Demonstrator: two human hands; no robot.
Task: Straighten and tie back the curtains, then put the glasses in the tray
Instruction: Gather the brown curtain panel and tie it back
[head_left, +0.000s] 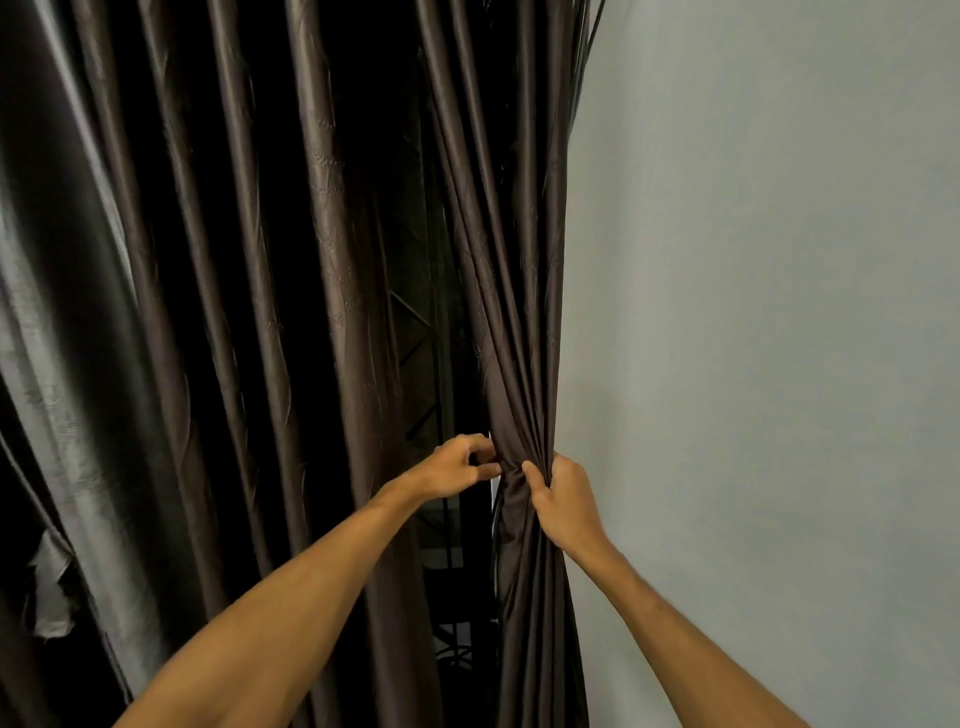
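A dark brown satin curtain (514, 312) hangs against the wall, gathered into a tight bunch at waist height. My right hand (563, 501) is clenched around that bunch from the right side. My left hand (457, 467) pinches the bunch's left edge with thumb and fingers. A second, wider curtain panel (197, 312) hangs in loose folds to the left. No tie-back, glasses or tray can be seen.
A plain grey wall (769, 312) fills the right half. In the gap between the two panels a dark metal window grille (415, 332) shows. A torn flap of fabric (52, 592) hangs at the lower left.
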